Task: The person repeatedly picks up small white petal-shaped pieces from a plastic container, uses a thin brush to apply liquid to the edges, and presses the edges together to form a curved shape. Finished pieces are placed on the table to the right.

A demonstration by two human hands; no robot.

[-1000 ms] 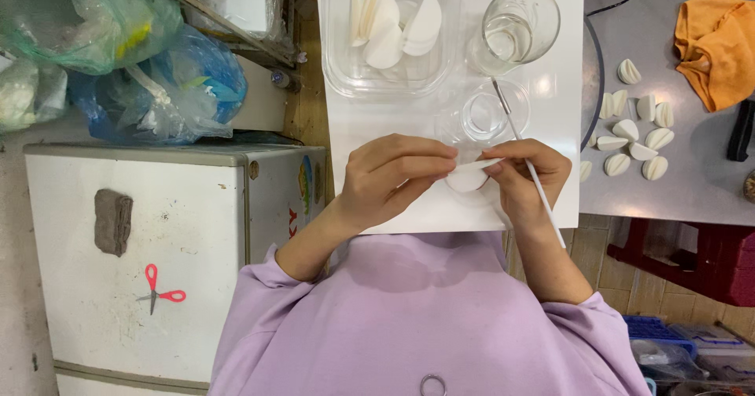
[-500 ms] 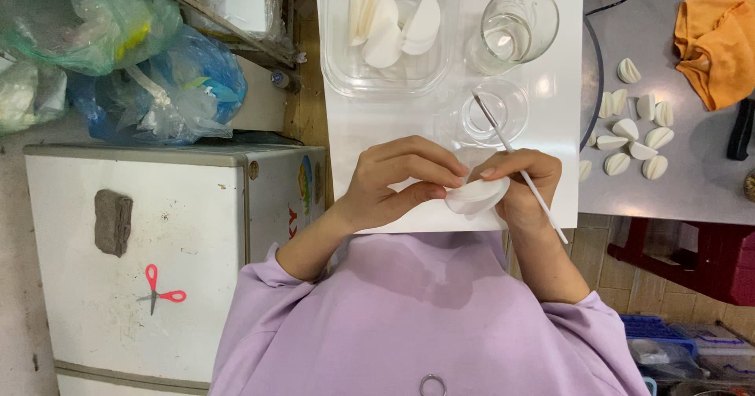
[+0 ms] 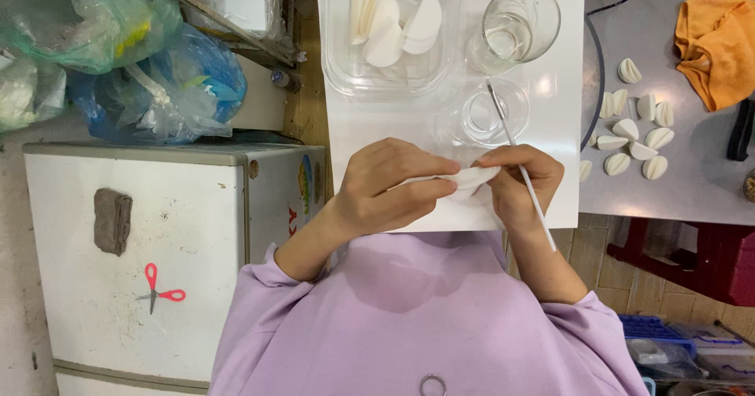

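Both hands meet over the near edge of a white board [image 3: 550,66]. My left hand [image 3: 389,187] pinches a folded white dough wrapper [image 3: 470,179] from the left. My right hand [image 3: 519,187] grips the same wrapper from the right and also holds a thin white brush [image 3: 523,180], whose tip rests in a small clear glass dish [image 3: 489,113]. A clear plastic box [image 3: 389,30] of round white wrappers sits at the board's far left.
A glass of water [image 3: 515,26] stands beside the box. Several folded white dumplings [image 3: 633,128] lie on the grey table [image 3: 676,191] with an orange cloth [image 3: 716,38]. A white cabinet [image 3: 165,246] with red scissors [image 3: 161,290] and plastic bags [image 3: 118,58] are at left.
The wrapper has gone from lying flat under the fingers to being folded over and pinched between both hands, lifted slightly toward me. The brush has tilted with my right hand.
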